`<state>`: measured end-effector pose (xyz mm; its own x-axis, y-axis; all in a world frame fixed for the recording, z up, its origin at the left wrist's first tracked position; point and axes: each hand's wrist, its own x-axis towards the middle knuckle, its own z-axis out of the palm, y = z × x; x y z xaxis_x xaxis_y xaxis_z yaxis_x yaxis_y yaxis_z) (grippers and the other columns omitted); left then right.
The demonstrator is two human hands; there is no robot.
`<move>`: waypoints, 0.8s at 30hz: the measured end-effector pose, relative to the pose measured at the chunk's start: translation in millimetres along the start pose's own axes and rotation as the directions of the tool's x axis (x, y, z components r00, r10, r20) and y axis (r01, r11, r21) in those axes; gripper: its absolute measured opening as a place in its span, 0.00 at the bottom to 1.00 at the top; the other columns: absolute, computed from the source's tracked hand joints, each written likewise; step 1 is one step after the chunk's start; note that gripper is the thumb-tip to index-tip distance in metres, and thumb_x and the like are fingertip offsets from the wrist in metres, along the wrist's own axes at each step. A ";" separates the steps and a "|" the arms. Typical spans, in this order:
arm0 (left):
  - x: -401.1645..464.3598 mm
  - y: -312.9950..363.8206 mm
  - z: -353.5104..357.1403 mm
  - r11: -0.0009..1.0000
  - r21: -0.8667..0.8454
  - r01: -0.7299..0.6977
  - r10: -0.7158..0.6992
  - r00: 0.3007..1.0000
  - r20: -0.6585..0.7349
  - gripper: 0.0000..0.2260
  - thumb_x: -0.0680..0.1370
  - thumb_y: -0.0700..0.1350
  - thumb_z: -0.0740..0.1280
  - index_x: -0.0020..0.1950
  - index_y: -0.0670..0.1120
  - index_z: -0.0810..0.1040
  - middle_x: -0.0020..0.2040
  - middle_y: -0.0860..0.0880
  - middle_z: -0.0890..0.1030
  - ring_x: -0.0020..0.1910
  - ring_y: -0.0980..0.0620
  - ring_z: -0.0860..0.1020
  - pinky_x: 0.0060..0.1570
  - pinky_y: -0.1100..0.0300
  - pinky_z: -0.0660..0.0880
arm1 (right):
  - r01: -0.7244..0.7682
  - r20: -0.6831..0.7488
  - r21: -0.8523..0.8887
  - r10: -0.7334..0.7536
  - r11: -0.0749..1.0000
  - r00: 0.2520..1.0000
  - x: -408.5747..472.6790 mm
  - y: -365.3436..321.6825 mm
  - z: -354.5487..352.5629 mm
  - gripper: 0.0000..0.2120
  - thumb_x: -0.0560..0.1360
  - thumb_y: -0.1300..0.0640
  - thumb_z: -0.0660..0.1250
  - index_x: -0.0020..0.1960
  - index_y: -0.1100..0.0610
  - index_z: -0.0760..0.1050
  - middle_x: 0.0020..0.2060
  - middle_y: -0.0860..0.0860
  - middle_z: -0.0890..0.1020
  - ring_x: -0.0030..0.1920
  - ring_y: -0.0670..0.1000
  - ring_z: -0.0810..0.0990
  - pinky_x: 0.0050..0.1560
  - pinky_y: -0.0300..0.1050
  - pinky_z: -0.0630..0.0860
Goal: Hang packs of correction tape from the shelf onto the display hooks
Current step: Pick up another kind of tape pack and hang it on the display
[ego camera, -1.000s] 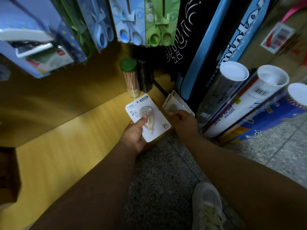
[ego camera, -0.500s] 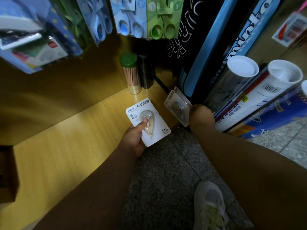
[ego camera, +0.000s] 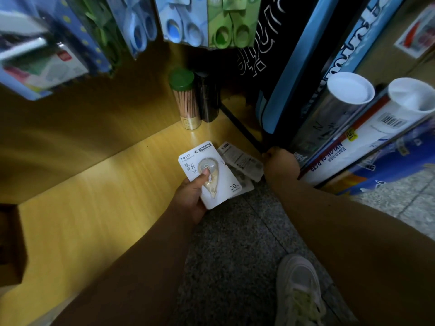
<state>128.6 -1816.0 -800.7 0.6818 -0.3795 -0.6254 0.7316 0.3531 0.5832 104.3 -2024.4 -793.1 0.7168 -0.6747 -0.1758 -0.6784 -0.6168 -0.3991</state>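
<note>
My left hand (ego camera: 190,196) grips a white correction tape pack (ego camera: 223,184) by its lower left, thumb on the clear teardrop blister, over the front edge of the yellow shelf (ego camera: 98,208). Behind it, to the right, a second correction tape pack (ego camera: 240,158) shows its printed back. Its right edge meets my right hand (ego camera: 281,162), which is closed with its fingers hidden behind its back. Another pack edge (ego camera: 246,185) peeks out below, tucked behind the front pack. Display hooks above carry carded scissors (ego camera: 183,24).
A green-lidded tube of pencils (ego camera: 186,102) and a dark tube (ego camera: 208,97) stand at the shelf's back. Rolled tubes (ego camera: 348,95) and a blue-black bag (ego camera: 289,67) lean at right. My shoe (ego camera: 299,292) rests on the speckled floor. A brown box (ego camera: 9,245) sits far left.
My right hand has swung its pack toward the left hand, and the pack now shows its back side behind the left hand's pack. The left hand has barely moved.
</note>
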 end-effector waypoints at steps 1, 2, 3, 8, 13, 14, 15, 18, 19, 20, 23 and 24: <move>-0.2 -0.6 -0.5 1.000 -0.002 -0.002 0.002 1.000 -0.003 0.19 0.78 0.43 0.66 0.69 0.40 0.74 0.64 0.37 0.78 0.64 0.37 0.76 0.63 0.38 0.72 | 0.008 0.000 0.011 -0.008 1.000 1.000 -0.9 0.7 2.2 0.14 0.80 0.55 0.59 0.58 0.62 0.76 0.53 0.62 0.80 0.54 0.62 0.78 0.48 0.50 0.72; -0.2 -1.1 -1.4 1.000 -0.005 -0.003 0.003 1.000 -0.008 0.20 0.77 0.43 0.66 0.69 0.40 0.74 0.64 0.37 0.78 0.64 0.37 0.76 0.63 0.38 0.72 | 0.012 0.005 0.028 -0.012 1.000 1.000 -2.0 0.9 4.1 0.14 0.80 0.55 0.58 0.58 0.62 0.76 0.53 0.62 0.80 0.53 0.62 0.78 0.46 0.49 0.71; -0.4 -1.2 -2.4 1.000 -0.009 -0.003 0.003 1.000 -0.012 0.21 0.77 0.44 0.67 0.69 0.41 0.74 0.64 0.37 0.78 0.64 0.37 0.76 0.63 0.37 0.72 | 0.017 0.014 0.046 -0.017 0.999 1.000 -3.2 0.3 5.5 0.14 0.79 0.54 0.58 0.57 0.61 0.76 0.52 0.61 0.80 0.53 0.62 0.78 0.45 0.48 0.70; -2.5 0.9 -11.3 1.000 -0.011 0.011 -0.011 0.999 -0.038 0.17 0.79 0.42 0.65 0.68 0.40 0.75 0.62 0.37 0.79 0.62 0.36 0.77 0.62 0.36 0.72 | 0.048 0.139 0.114 -0.064 0.992 0.988 -10.3 -5.4 12.3 0.17 0.77 0.49 0.63 0.62 0.57 0.74 0.58 0.58 0.79 0.58 0.59 0.78 0.49 0.44 0.71; -4.6 2.3 -20.1 1.000 0.019 0.013 -0.012 0.999 -0.043 0.16 0.80 0.42 0.63 0.67 0.41 0.75 0.62 0.37 0.79 0.57 0.38 0.79 0.62 0.37 0.72 | 0.057 0.288 0.208 -0.117 0.976 0.950 -12.8 -13.4 24.6 0.25 0.75 0.47 0.68 0.69 0.56 0.70 0.64 0.56 0.76 0.61 0.57 0.76 0.60 0.49 0.75; -4.2 2.1 -21.6 1.000 0.023 0.013 -0.012 0.999 -0.039 0.15 0.80 0.42 0.63 0.66 0.41 0.75 0.62 0.37 0.79 0.56 0.39 0.79 0.62 0.38 0.72 | 0.066 0.305 0.198 -0.126 0.978 0.944 -12.7 -14.9 26.4 0.26 0.75 0.48 0.68 0.69 0.57 0.70 0.64 0.56 0.76 0.62 0.57 0.76 0.60 0.48 0.75; -3.8 1.9 -23.0 1.000 0.024 0.013 -0.012 0.999 -0.032 0.15 0.80 0.42 0.63 0.66 0.41 0.75 0.62 0.37 0.79 0.55 0.39 0.79 0.62 0.38 0.72 | 0.082 0.316 0.185 -0.139 0.979 0.938 -12.2 -15.7 28.5 0.26 0.75 0.48 0.68 0.69 0.57 0.70 0.65 0.56 0.75 0.63 0.57 0.75 0.60 0.47 0.74; -1.0 0.4 -27.0 0.999 0.031 0.011 -0.010 0.999 -0.030 0.14 0.80 0.43 0.63 0.65 0.42 0.76 0.59 0.39 0.81 0.52 0.41 0.81 0.60 0.40 0.74 | 0.111 0.338 0.128 -0.149 0.986 0.929 -8.6 -15.0 36.3 0.29 0.75 0.47 0.68 0.71 0.59 0.68 0.68 0.56 0.73 0.65 0.57 0.73 0.62 0.47 0.72; -0.4 -0.4 -28.1 0.999 0.034 0.012 -0.011 1.000 -0.023 0.13 0.80 0.43 0.63 0.64 0.42 0.77 0.57 0.40 0.82 0.51 0.42 0.81 0.58 0.41 0.75 | 0.114 0.338 0.108 -0.145 0.988 0.930 -7.1 -14.3 38.7 0.29 0.75 0.46 0.68 0.70 0.60 0.68 0.67 0.57 0.73 0.65 0.57 0.73 0.61 0.46 0.72; 0.0 -0.9 -28.7 0.999 0.036 0.013 -0.013 1.000 -0.011 0.12 0.81 0.43 0.62 0.63 0.43 0.77 0.54 0.41 0.83 0.49 0.43 0.82 0.57 0.42 0.77 | 0.116 0.336 0.091 -0.141 0.989 0.931 -5.8 -13.7 40.6 0.28 0.75 0.47 0.68 0.69 0.60 0.69 0.66 0.57 0.74 0.64 0.57 0.74 0.60 0.45 0.72; 1.0 -1.9 -31.1 0.999 0.034 0.020 -0.021 1.000 0.015 0.10 0.81 0.43 0.61 0.60 0.44 0.78 0.50 0.43 0.85 0.46 0.45 0.84 0.51 0.44 0.79 | 0.109 0.309 0.046 -0.118 0.993 0.944 -1.0 -13.4 42.2 0.22 0.76 0.52 0.67 0.66 0.62 0.71 0.64 0.60 0.75 0.62 0.58 0.75 0.58 0.45 0.73; 1.3 -1.9 -32.0 0.999 0.034 0.023 -0.024 1.000 0.012 0.10 0.81 0.43 0.61 0.60 0.44 0.78 0.51 0.43 0.85 0.47 0.44 0.84 0.52 0.44 0.79 | 0.110 0.300 0.032 -0.114 0.993 0.947 0.6 -12.8 42.7 0.21 0.76 0.54 0.67 0.66 0.63 0.71 0.63 0.60 0.75 0.62 0.58 0.75 0.58 0.46 0.73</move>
<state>128.2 -1789.9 -819.2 0.6643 -0.3982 -0.6326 0.7467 0.3154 0.5856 120.3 -1999.5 -826.5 0.8046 -0.4467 -0.3912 -0.5902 -0.6737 -0.4448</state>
